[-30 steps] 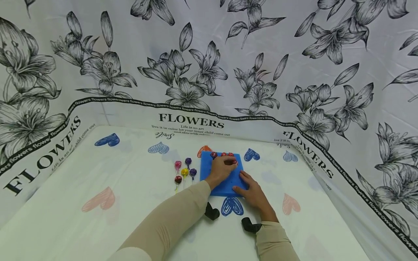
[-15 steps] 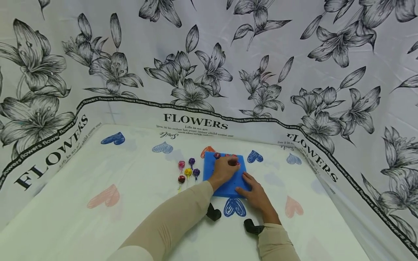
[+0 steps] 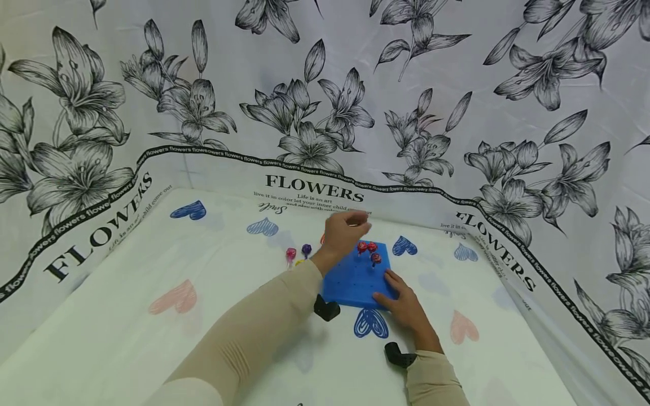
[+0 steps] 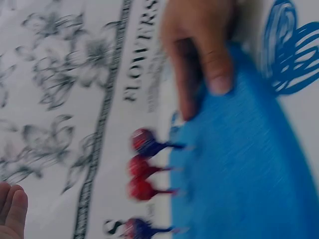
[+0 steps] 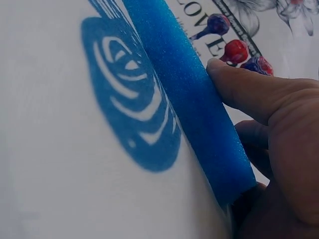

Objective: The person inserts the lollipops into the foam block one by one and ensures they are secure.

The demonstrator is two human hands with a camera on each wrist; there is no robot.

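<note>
A blue foam board (image 3: 350,285) lies on the cloth, with small holes in its top. Several wrapped lollipops (image 4: 141,189) stand by their sticks along its far part; the red ones (image 3: 376,258) show in the head view. My left hand (image 3: 341,235) is raised over the board's far left part, fingers loosely bent, nothing seen between them. Its fingertips (image 4: 15,209) appear apart from the lollipops in the left wrist view. My right hand (image 3: 406,301) holds the board's near right corner, thumb on top and fingers (image 5: 253,137) along the side.
Left of the board, a pink lollipop (image 3: 291,254) and a purple lollipop (image 3: 307,249) lie on the heart-printed cloth; my left forearm partly covers others. Black wrist mounts (image 3: 398,355) sit at both wrists. A flower-printed curtain (image 3: 315,107) rises behind.
My left hand has let go of a red lollipop, which now stands in the board, and has lifted up and away. My right hand stays at the board's corner.
</note>
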